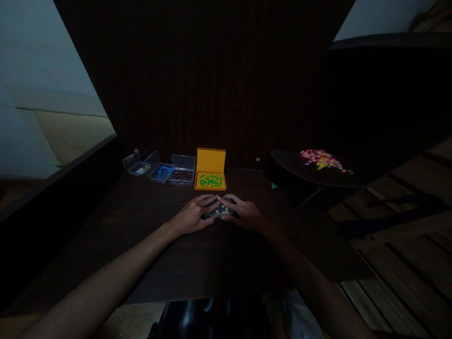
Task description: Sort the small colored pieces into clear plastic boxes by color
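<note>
In the middle of the dark table, a small box [223, 210], seemingly clear plastic, has pale yellow pieces showing in it. My left hand [197, 213] grips its left side, the fingers reaching over the far edge and the thumb at the near left. From the right, my right hand [247, 214] holds the opposite side, fingers bent along the top edge and thumb near the front. The fingertips of both hands almost meet at the back of the box. Dim light and the fingers hide its edges, so I cannot tell how its lid lies.
Behind my hands stands an open yellow box [210, 188] of green pieces. Left of it are open clear boxes with dark red [183, 176], blue [163, 173] and yellow-white pieces [143, 168]. Colourful pieces [321, 159] lie heaped on a raised shelf [303, 169] at right, near a green bit [274, 186].
</note>
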A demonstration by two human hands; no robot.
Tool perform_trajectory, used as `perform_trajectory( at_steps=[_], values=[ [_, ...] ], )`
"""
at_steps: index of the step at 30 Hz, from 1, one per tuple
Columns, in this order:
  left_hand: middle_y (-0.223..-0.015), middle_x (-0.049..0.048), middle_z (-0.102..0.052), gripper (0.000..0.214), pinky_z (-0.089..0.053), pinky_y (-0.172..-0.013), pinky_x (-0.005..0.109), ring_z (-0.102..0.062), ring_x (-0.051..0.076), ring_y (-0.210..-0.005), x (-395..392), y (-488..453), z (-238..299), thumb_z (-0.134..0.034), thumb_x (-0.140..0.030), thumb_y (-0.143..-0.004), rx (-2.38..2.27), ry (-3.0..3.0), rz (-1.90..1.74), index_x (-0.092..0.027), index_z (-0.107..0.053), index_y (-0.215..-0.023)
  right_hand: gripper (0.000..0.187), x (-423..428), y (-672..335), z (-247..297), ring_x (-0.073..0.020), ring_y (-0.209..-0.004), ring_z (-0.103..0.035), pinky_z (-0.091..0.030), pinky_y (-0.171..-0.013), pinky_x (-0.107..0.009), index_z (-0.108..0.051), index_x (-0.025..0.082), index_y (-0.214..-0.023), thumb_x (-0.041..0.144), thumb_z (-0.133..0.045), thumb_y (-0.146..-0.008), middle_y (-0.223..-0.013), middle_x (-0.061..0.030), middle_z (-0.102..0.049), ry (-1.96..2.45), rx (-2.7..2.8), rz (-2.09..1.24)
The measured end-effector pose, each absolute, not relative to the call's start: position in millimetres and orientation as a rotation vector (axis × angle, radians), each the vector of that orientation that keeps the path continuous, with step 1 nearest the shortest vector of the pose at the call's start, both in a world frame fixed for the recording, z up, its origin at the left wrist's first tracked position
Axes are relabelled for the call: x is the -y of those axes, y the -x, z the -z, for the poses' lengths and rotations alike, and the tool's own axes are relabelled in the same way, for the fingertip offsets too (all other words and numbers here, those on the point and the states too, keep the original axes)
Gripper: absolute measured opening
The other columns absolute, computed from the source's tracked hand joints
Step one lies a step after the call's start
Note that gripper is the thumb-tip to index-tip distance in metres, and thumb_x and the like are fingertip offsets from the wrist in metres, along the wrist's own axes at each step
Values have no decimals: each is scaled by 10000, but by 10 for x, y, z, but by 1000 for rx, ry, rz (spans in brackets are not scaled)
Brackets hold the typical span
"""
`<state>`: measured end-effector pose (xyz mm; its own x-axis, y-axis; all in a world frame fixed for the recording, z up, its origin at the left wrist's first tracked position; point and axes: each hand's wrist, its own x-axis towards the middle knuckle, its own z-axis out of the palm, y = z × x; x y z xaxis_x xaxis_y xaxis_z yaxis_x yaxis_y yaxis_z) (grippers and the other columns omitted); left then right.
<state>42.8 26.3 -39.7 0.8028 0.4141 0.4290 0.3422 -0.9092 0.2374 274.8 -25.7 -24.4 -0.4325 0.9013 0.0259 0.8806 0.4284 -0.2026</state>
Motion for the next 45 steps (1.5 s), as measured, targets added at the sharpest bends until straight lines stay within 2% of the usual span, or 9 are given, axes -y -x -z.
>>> perform_trajectory(
  at_steps=[17, 41, 45],
  values=[
    [-1367, 104, -538, 446, -471, -1025, 431, -494, 259, -1267, -282, -413, 405, -520, -353, -886, -582, -2877, -717, -195, -532, -1303, 614, 249, -2747, 256, -243, -1118, -565, -478, -897, -393, -256, 392, -1462, 590, -410, -901, -1434, -33, -397, 1593, 2524, -243],
    [-1342, 167, -546, 428, -480, -1021, 426, -489, 293, -1279, -277, -425, 421, -470, -346, -921, -530, -3086, -692, -110, -538, -1271, 591, 258, -2739, 258, -240, -1119, -574, -482, -910, -389, -314, 353, -1452, 566, -416, -910, -1431, -58, -405, 1578, 2536, -188],
    [-1344, 160, -546, 416, -483, -1013, 432, -483, 278, -1288, -283, -422, 440, -468, -347, -923, -531, -3078, -708, -137, -530, -1276, 586, 258, -2732, 256, -237, -1116, -575, -485, -904, -385, -317, 348, -1452, 558, -415, -913, -1432, -56, -406, 1568, 2536, -191]
  ],
)
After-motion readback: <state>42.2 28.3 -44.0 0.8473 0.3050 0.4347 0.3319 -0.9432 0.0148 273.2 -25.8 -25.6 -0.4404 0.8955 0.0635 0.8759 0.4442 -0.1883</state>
